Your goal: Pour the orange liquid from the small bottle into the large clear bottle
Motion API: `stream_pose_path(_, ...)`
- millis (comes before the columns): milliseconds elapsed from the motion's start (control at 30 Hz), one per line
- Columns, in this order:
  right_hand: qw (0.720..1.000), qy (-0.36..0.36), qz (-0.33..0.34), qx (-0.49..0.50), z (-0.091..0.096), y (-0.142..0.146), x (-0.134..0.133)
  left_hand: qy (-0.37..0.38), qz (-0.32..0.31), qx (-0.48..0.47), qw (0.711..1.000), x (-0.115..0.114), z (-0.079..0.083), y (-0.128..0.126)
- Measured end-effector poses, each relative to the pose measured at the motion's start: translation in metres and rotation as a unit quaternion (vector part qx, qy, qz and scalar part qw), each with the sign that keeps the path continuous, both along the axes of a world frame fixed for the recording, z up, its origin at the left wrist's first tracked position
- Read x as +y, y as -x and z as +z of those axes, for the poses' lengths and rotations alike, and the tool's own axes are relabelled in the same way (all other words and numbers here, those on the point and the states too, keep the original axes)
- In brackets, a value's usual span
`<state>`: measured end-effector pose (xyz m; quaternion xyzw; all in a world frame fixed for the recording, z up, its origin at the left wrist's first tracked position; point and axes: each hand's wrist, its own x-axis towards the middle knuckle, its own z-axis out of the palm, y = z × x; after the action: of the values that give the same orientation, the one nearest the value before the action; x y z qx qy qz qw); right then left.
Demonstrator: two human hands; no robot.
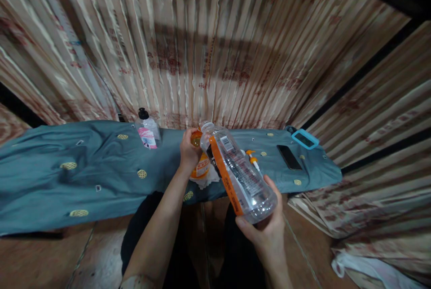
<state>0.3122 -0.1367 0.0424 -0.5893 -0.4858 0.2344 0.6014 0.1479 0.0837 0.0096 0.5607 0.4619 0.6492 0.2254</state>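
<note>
My right hand [264, 235] grips the base of a large clear plastic bottle [249, 181] with an orange and black label. That bottle is tilted, its neck pointing up and to the left, near the top of a smaller bottle [201, 167] with an orange label. Around the upper part of the smaller bottle, my left hand [190, 149] is closed. Yellowish liquid seems to show there. Under the smaller bottle lies a crumpled white tissue [210, 179]. An orange and white pump top [252, 158] rests on the cloth behind the large bottle.
A clear bottle with a black pump and pink label [147, 131] stands to the left on the teal cloth [107, 163]. At right lie a dark phone [288, 157] and a blue-framed device [305, 139]. A pleated curtain [202, 46] hangs close behind.
</note>
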Motion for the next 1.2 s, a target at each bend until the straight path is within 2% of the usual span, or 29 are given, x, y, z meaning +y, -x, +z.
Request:
stream_pose_path(200,0.999,0.011,-0.005,0.043,0.008,0.009,-0.003,0.002,-0.012,0.004,1.000,-0.001,0.001,0.000)
stream_pose_path(367,0.999,-0.004,0.030,0.033,-0.006,-0.004,-0.004,0.002,-0.023,0.008,1.000,-0.003,0.003,0.000)
stream_pose_path(500,0.998,0.006,0.022,0.052,-0.013,-0.005,-0.004,-0.001,-0.016,0.017,1.000,-0.005,0.004,0.001)
stream_pose_path(700,0.991,0.050,-0.005,0.126,0.001,0.015,-0.005,-0.006,-0.015,0.012,1.000,-0.007,0.003,0.002)
stream_pose_path(867,0.991,0.057,-0.030,0.116,0.002,0.016,-0.004,0.009,-0.017,0.020,1.000,-0.010,0.006,0.002)
stream_pose_path(1200,0.996,0.027,-0.013,0.089,-0.010,0.012,-0.001,0.038,-0.015,-0.005,0.999,-0.013,0.011,0.003)
